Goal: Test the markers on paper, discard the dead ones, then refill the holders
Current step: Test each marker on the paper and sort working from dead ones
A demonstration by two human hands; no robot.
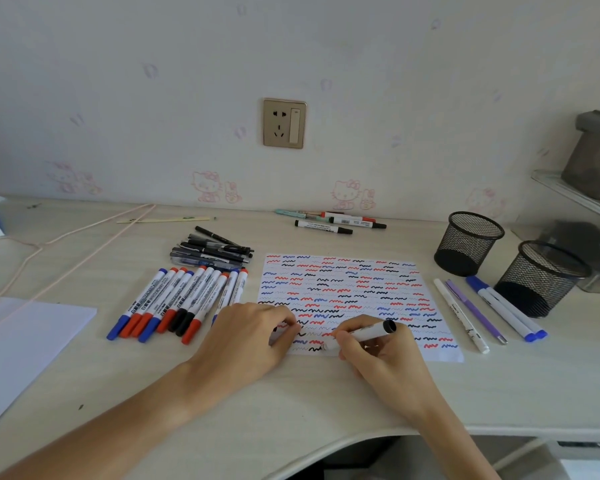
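We read this as late in the testing stage. Our right hand (378, 344) is wrapped around a black-capped whiteboard marker (364, 333), its tip down on the test sheet (347, 299) at the near edge, where a black squiggle is forming. Our left hand (253, 334) rests with fingers curled on the sheet's near left corner, steadying it — whether it pinches a cap we cannot tell.

The sheet is almost full of red, blue and black squiggles, so many pens have had their turn. A row of whiteboard markers (181, 303) lies left of the sheet, a heap of black pens (212, 251) behind it, and a few more markers (340, 223) near the wall. Four pens (489, 310) sit to the right, just beside the two mesh holders (468, 242).

Both holders look empty, so refilling has not begun. Which pile counts as dead we cannot judge — nothing visibly marks a discard spot.
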